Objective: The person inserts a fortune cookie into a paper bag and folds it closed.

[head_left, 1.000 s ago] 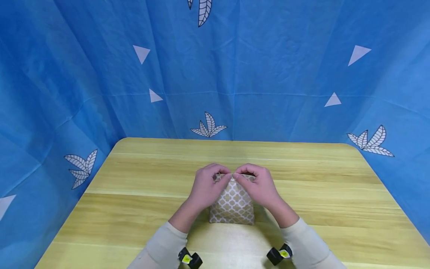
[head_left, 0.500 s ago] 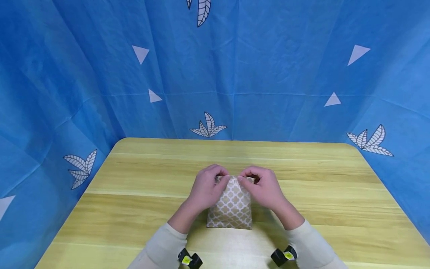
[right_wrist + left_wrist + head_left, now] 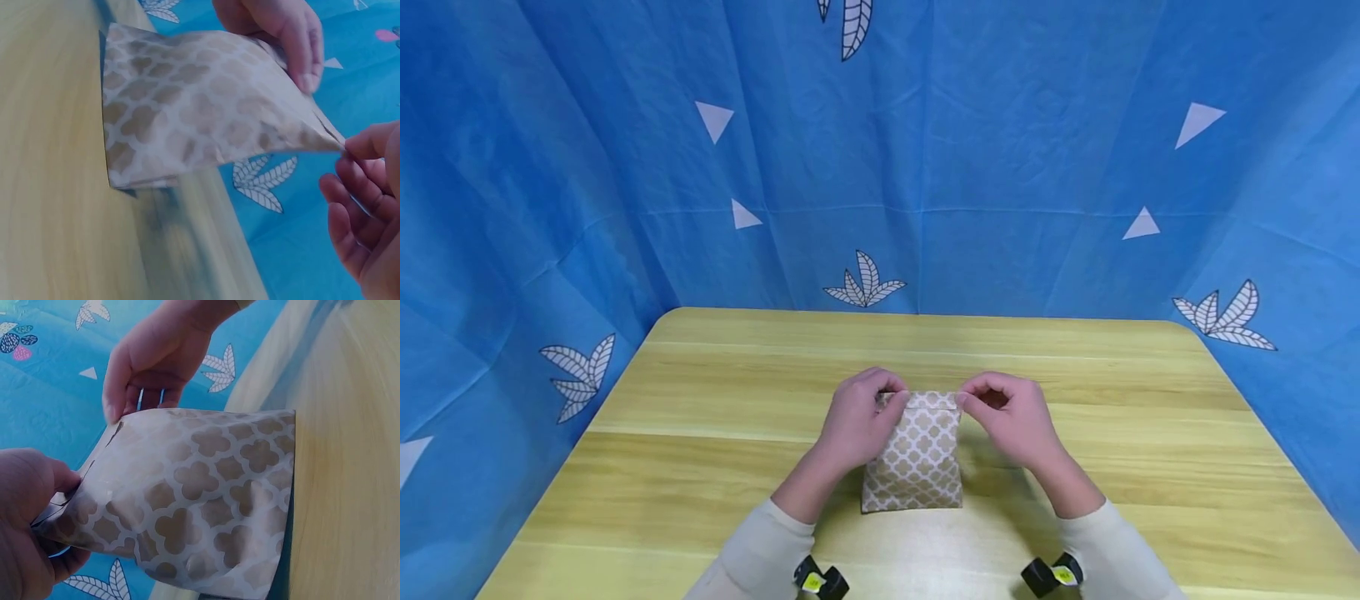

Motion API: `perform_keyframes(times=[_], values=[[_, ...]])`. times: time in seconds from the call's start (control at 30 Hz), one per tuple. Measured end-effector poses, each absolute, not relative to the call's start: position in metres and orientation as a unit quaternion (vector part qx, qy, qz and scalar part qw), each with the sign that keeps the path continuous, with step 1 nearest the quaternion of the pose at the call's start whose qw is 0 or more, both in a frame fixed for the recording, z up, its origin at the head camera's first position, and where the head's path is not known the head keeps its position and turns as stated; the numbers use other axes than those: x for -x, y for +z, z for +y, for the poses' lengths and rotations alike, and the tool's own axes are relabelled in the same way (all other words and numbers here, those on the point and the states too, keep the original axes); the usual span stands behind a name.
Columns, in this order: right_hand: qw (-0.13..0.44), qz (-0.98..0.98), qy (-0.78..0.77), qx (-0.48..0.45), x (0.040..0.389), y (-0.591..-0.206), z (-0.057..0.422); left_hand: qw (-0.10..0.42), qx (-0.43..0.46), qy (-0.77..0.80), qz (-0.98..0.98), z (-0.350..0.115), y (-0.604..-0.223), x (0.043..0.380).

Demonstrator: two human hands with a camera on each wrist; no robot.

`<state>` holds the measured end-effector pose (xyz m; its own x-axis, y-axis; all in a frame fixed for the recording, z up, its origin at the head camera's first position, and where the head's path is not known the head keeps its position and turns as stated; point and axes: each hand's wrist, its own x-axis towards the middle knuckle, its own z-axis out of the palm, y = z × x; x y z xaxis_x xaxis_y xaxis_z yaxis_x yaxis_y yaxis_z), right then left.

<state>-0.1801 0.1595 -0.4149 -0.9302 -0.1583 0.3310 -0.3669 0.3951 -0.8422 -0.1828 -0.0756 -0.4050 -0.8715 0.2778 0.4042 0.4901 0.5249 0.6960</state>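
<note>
A tan paper bag (image 3: 917, 458) with a white lattice print stands upright on the table, its top edge folded over into a narrow flap (image 3: 934, 401). At the upper left part of that fold, my left hand (image 3: 860, 421) pinches the paper between thumb and fingers. My right hand (image 3: 1011, 417) pinches the fold's right corner. In the left wrist view the bag's side (image 3: 206, 494) bulges a little and shows creases. The right wrist view has the thumb and index finger of my right hand (image 3: 375, 194) on the corner, the other fingers loosely bent. What the bag holds is hidden.
A light wood table (image 3: 700, 392) with rounded far corners lies under the bag. Blue cloth (image 3: 1000, 167) with white leaf and triangle prints hangs behind and along both sides. Small black devices (image 3: 1051, 575) sit at both wrists.
My right hand has slid right along the bag's top edge, from near the middle to the corner, uncovering the folded strip. My left hand has barely moved. The bag's base has shifted slightly left and nearer.
</note>
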Motion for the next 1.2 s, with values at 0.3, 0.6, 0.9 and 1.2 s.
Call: perform_keyframes(times=[0.3, 0.6, 0.9, 1.2], values=[[0.092, -0.807, 0.565, -0.148, 0.18, -0.415, 0.151, 0.119, 0.222, -0.462, -0.85, -0.08, -0.405, 0.184], [0.085, -0.804, 0.559, -0.182, 0.18, -0.417, 0.141, 0.074, 0.231, -0.45, -0.859, -0.083, -0.401, 0.188], [0.098, -0.798, 0.558, -0.208, 0.18, -0.42, 0.137, 0.015, 0.275, -0.419, -0.865, -0.085, -0.394, 0.197], [0.104, -0.805, 0.559, -0.172, 0.181, -0.424, 0.139, -0.022, 0.255, -0.453, -0.854, -0.092, -0.398, 0.197]])
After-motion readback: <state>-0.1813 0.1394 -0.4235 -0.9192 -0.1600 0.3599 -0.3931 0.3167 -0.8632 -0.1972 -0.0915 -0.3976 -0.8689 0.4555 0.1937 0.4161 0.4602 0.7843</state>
